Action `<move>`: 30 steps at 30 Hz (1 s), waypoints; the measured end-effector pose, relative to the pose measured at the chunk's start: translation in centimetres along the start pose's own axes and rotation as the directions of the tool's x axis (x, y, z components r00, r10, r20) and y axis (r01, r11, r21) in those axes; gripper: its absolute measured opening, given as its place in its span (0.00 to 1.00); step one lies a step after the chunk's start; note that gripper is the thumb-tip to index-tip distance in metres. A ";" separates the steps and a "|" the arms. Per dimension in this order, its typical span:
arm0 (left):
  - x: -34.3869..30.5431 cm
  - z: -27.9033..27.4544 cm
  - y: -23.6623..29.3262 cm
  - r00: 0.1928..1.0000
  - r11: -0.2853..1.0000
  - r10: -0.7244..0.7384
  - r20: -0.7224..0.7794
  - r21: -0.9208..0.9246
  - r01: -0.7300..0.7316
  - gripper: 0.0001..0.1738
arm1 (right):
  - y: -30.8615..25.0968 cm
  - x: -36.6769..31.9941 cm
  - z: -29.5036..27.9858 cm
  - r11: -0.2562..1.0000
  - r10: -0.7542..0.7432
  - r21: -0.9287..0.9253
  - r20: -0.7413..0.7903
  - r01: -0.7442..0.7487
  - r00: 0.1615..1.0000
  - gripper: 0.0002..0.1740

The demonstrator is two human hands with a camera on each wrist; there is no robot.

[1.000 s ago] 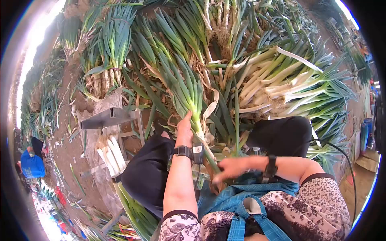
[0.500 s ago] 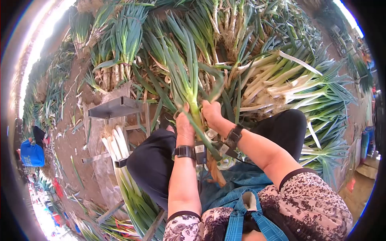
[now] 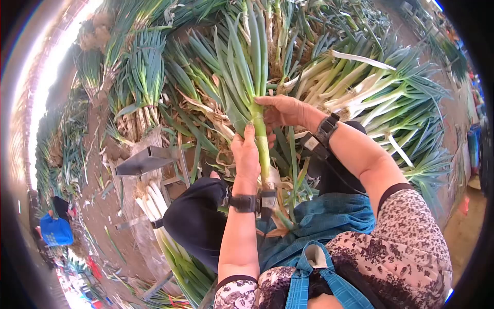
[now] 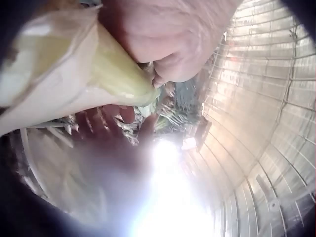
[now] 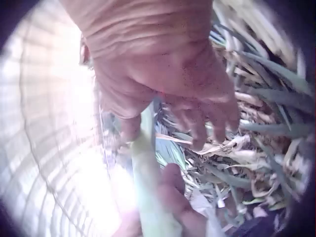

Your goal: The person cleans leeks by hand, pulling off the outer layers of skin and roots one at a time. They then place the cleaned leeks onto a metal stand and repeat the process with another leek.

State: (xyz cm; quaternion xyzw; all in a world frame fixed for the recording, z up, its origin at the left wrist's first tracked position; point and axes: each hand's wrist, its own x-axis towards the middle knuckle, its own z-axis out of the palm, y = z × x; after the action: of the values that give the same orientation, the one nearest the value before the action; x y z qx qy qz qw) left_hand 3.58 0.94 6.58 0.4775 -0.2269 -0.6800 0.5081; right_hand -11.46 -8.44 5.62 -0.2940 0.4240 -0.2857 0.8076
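A long green onion [image 3: 263,152] stands tilted in front of me, leaves fanned toward the top of the head view. My left hand [image 3: 247,158] grips its pale green stalk, thumb along the front. Just above, my right hand [image 3: 289,109] pinches the stalk where the leaves split, thumb in front and forefinger partly hidden behind. The right wrist view shows that hand's other fingers [image 5: 200,131] loosely bent off the stalk. A loose pale skin [image 4: 74,94] wraps the lower stalk in the left wrist view. The root end is down by the blue apron [image 3: 329,219].
Peeled green onions [image 3: 360,98] are heaped at right, tied bundles [image 3: 144,77] at upper left. A metal stand [image 3: 149,160] is beside my left knee, with a white-stalked bunch [image 3: 170,234] below it. Dry leaves litter the ground. A person in blue [image 3: 56,229] is far left.
My right hand went from the lower stalk up to the leaf base, drawing a leaf down on the way. The left hand still grips the green onion, which is now more upright.
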 end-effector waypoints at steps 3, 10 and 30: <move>-1.7 0.8 0.5 1.000 0.998 -0.026 -0.018 0.064 0.027 0.19 | -0.9 -0.6 1.5 0.973 -0.145 0.183 0.007 0.141 0.989 0.18; -9.4 -4.9 -8.3 0.919 0.939 -0.185 -0.348 0.215 0.270 0.22 | -5.6 -1.7 -0.1 0.923 -0.376 -0.063 -0.352 0.379 0.857 0.18; 1.6 5.1 1.3 0.996 0.961 0.083 -0.040 0.268 -0.070 0.11 | -1.0 -3.9 0.2 0.586 -0.798 -0.482 -0.203 0.651 0.567 0.15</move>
State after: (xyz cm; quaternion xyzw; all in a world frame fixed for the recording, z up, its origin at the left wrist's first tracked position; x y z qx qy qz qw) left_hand -0.32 -1.87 9.17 0.5495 -0.3217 -0.6108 0.4706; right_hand -13.33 -6.29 8.46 -0.5191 0.4609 -0.5688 0.4411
